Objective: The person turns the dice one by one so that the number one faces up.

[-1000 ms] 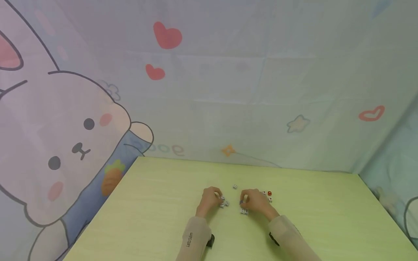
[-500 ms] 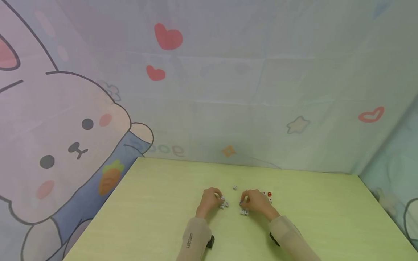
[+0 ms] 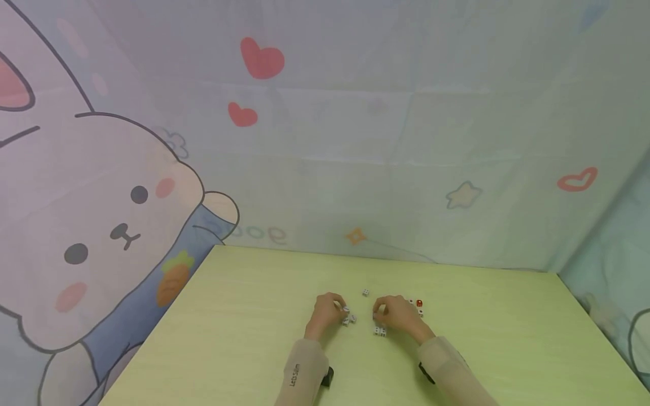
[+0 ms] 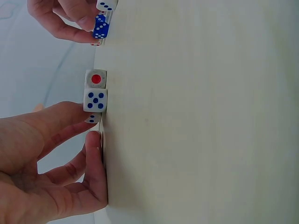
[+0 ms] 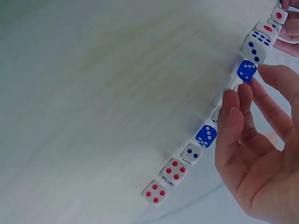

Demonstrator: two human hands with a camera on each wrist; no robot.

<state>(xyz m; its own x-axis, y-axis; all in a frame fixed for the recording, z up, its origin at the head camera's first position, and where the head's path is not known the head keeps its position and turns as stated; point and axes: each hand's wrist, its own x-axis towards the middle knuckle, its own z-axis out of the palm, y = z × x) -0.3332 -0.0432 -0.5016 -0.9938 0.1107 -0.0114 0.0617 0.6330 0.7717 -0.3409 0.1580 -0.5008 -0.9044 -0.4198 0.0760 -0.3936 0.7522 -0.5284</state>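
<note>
My left hand (image 3: 327,310) pinches a small white die (image 4: 92,118) with blue pips between thumb and index finger. Right beside it are a white die showing five blue pips (image 4: 95,100) and one with a red pip (image 4: 96,79). Across from it, the thumb and index finger of my right hand (image 3: 398,313) hold a blue die with white pips (image 5: 246,70). Two white dice (image 3: 380,331) sit close together just in front of that hand. A second blue die (image 5: 206,136) lies beyond the right fingers, partly hidden in the head view.
A lone white die (image 3: 365,292) lies behind the gap between the hands. Right of my right hand are a red die (image 3: 419,303) and white dice (image 3: 420,313). The pale yellow-green table (image 3: 244,327) backs onto a printed cloth (image 3: 355,141).
Both hands and the dice keep their places. At the right fingertips, less of the blue die's dark face shows in the head view than one second ago.
</note>
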